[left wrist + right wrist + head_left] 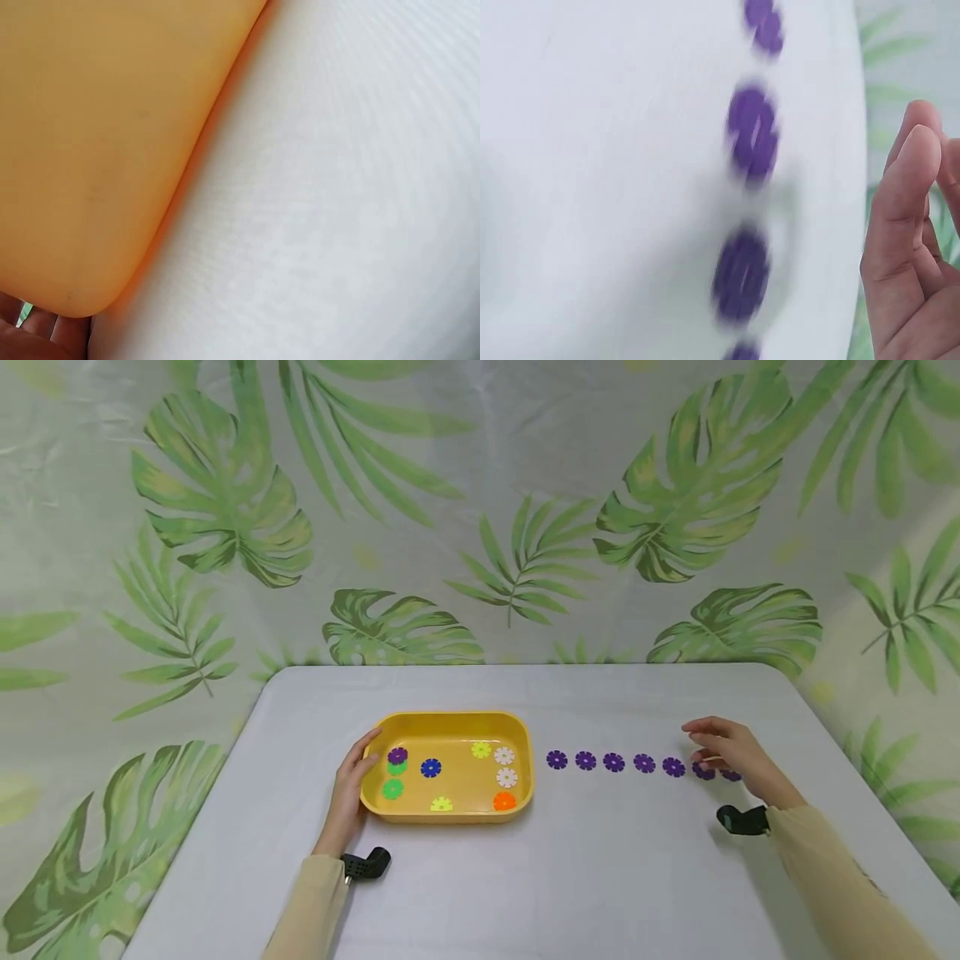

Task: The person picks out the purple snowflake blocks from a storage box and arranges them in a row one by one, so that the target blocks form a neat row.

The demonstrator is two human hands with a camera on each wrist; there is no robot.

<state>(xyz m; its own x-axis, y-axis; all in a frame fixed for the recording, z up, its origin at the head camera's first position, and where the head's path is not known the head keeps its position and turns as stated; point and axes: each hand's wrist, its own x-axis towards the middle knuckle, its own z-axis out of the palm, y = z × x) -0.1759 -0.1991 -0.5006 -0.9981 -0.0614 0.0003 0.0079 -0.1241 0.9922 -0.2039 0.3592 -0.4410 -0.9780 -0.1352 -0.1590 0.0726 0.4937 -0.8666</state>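
Note:
My left hand [347, 795] holds the left end of a yellow plastic tray [461, 783], its fingers along the wall and rim. In the left wrist view the tray's outer wall [97, 150] fills the upper left, with part of the hand [52, 334] below it. Over the right end of a row of purple snowflake discs, my right hand [735, 758] hovers with loosely bent fingers and nothing visible in them. One purple snowflake disc [643, 763] lies left of it; the hand partly covers the last ones. The right wrist view shows another purple disc [741, 277] near the fingers [900, 210].
Inside the tray lie a blue disc [431, 767], a purple disc [397, 756], an orange disc [504, 801], and green, yellow and white ones. The white table [555, 877] ends at a leaf-patterned cloth backdrop [525, 468].

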